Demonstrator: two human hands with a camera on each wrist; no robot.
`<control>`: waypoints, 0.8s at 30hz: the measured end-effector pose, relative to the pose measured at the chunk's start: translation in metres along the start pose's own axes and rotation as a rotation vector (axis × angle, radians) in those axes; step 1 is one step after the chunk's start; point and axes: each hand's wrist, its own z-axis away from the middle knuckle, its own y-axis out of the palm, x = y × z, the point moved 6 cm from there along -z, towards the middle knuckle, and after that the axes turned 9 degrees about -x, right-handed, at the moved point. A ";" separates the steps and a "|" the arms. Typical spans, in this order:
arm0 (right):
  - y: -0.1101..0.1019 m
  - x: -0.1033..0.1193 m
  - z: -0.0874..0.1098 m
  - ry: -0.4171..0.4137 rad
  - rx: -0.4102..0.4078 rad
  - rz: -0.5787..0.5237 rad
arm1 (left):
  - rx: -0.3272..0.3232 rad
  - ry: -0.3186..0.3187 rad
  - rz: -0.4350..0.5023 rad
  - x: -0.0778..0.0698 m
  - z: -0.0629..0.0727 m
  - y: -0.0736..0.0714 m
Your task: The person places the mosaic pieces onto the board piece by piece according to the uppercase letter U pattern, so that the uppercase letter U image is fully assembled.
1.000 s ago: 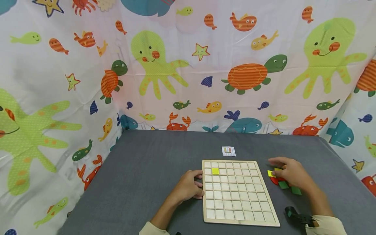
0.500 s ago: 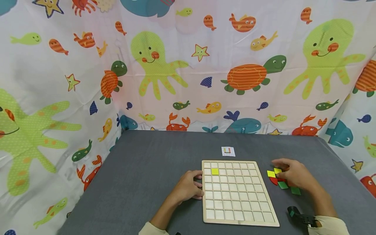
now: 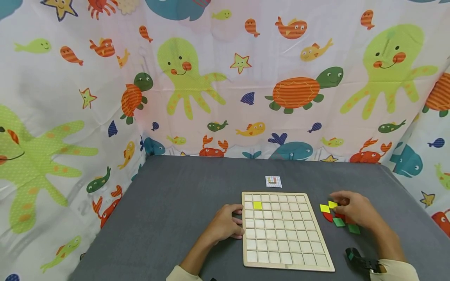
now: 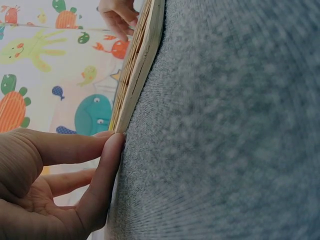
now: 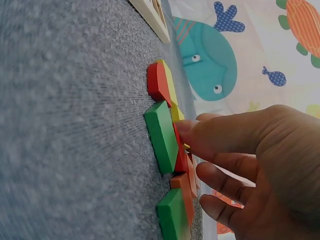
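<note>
While the left hand [image 3: 225, 222], fingers parted, steadies the board [image 3: 282, 234] alongside, the right hand [image 3: 359, 209], its fingers' grip unclear, should pinch one of the tiles [image 3: 339, 222] beneath them by its edges.

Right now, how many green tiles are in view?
2, both to the right of the wooden grid board: one green tile nearer the board, another green tile farther right. The right hand may hide more.
</note>
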 end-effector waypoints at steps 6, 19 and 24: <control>-0.001 0.000 0.000 -0.022 -0.011 0.024 | -0.003 0.003 0.003 0.000 -0.001 0.000; -0.004 -0.001 0.001 -0.060 -0.013 0.055 | -0.001 -0.002 -0.002 0.002 -0.001 0.001; -0.005 0.000 0.001 -0.060 -0.038 0.040 | 0.000 -0.001 0.009 0.001 -0.001 0.001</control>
